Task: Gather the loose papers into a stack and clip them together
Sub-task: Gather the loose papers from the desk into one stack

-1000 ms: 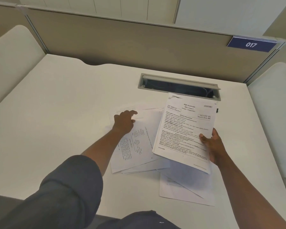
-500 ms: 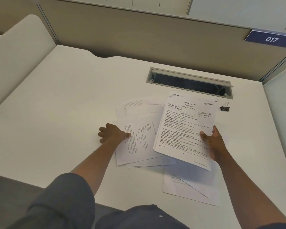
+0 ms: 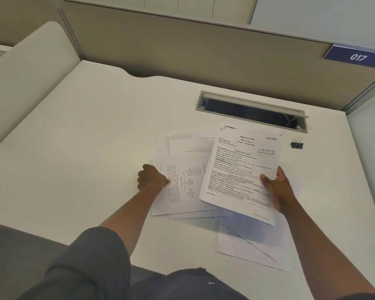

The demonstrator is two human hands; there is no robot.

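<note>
My right hand (image 3: 278,189) grips the right edge of a small stack of printed papers (image 3: 240,169), thumb on top, and holds it lifted a little above the white desk (image 3: 85,148). My left hand (image 3: 153,177) pinches the left edge of a sheet with a sideways tree diagram (image 3: 184,185) that lies over other loose sheets. More loose pages (image 3: 182,144) lie beyond it. Further sheets (image 3: 251,247) lie under and in front of the held stack. A black binder clip (image 3: 297,144) sits on the desk to the right of the papers.
A grey cable slot (image 3: 251,110) is sunk into the desk behind the papers. Beige partition walls (image 3: 182,48) close off the back and sides, with a blue "017" sign (image 3: 356,56) at the right. The desk's front edge runs just before my body.
My left hand drew back from the far sheets to the left edge of the diagram sheet and took hold of it. The right hand kept holding its stack. The binder clip came into view.
</note>
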